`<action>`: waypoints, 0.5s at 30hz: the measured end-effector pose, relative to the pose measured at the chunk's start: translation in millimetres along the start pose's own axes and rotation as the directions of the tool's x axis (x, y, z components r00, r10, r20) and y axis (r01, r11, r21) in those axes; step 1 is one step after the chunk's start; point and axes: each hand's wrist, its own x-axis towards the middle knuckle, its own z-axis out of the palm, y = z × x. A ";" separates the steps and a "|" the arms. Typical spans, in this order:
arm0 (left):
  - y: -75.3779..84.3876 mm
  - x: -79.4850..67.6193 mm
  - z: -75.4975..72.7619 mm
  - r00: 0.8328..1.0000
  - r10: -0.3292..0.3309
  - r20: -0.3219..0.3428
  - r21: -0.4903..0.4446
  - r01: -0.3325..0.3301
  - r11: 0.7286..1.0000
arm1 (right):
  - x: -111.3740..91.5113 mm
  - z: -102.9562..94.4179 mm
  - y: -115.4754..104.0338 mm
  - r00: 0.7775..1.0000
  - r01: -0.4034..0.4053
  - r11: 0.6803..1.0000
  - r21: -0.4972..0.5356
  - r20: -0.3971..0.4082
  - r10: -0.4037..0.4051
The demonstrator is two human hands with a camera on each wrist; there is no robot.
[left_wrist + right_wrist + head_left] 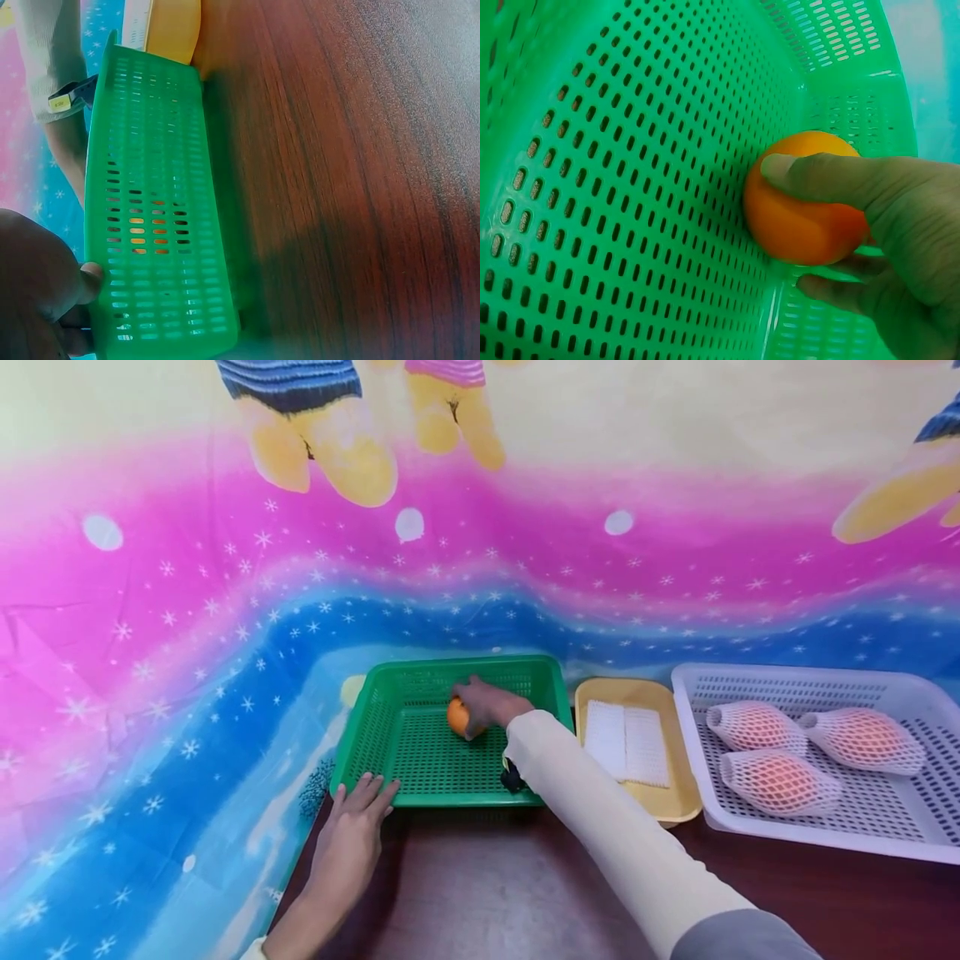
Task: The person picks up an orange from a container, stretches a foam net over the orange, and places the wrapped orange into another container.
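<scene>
An orange (457, 717) is inside the green plastic basket (420, 797), close over its slotted floor. My right hand (487, 703) reaches into the basket from the right and grips the orange. The right wrist view shows the thumb (810, 176) across the near side of the fruit, with other fingers curled partly hidden behind it. At the basket's front left corner, my left hand (352, 831) holds the rim. In the left wrist view its thumb (91, 280) presses the outer side near the rim, and the orange shows through the slots.
Right of the basket stands a yellow tray (684, 793) with white foam net sleeves (626, 743). Further right, a white basket (693, 735) holds three fruits in foam nets (780, 783). All stand on a dark wooden table (480, 885) against a printed cloth (525, 552).
</scene>
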 end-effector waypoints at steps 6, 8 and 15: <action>1.8 -0.8 -3.0 1.000 -0.006 0.000 -0.006 0.006 1.000 | -1.1 -1.9 0.8 0.996 0.081 0.997 -0.008 -0.031 -0.081; 2.3 -0.2 -3.8 1.000 -0.009 0.000 -0.008 0.009 1.000 | -1.4 -3.6 3.5 0.992 0.116 0.993 0.007 -0.060 -0.115; 2.7 2.7 -9.5 0.999 -0.010 0.041 -0.029 0.012 1.000 | -8.4 -13.8 11.1 0.971 0.182 0.979 0.087 -0.174 -0.165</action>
